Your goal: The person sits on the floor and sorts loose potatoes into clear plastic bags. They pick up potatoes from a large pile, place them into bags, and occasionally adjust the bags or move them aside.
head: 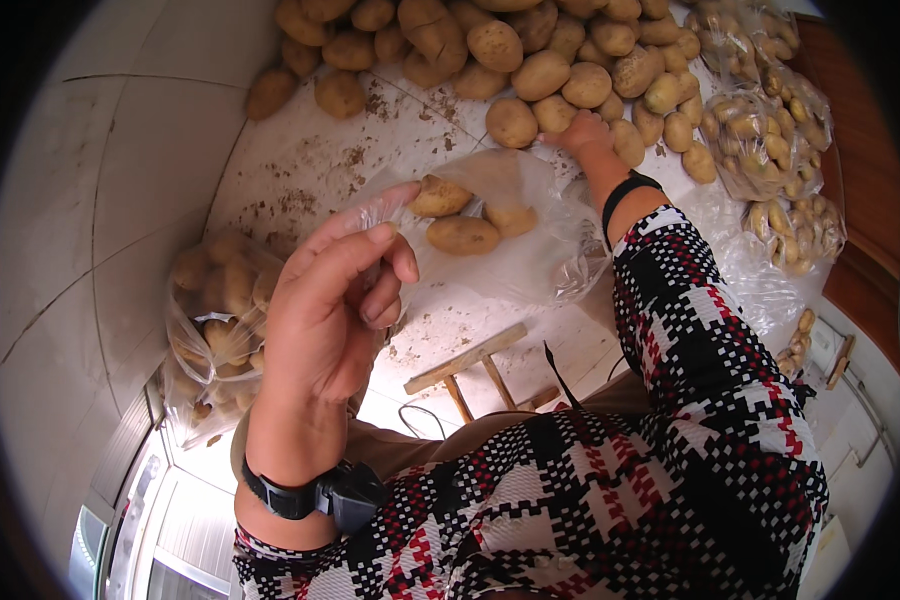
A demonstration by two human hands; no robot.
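My left hand (337, 300) pinches the edge of a thin clear plastic bag (547, 262) between thumb and fingers. The bag lies on the floor with its mouth towards that hand, and a few potatoes (462, 235) rest in it. Farther out, my right hand (586, 133) is at the near edge of a large heap of loose potatoes (540, 75). It is against a potato (554, 113) there; its fingers are partly hidden, so I cannot tell whether they grip it.
Filled bags of potatoes (757, 142) line the right side. Another filled bag (225, 337) stands by the tiled wall (150, 150) on the left. Dirt crumbs (300, 201) dot the light floor. A small wooden frame, perhaps a stool (465, 360), is near my legs.
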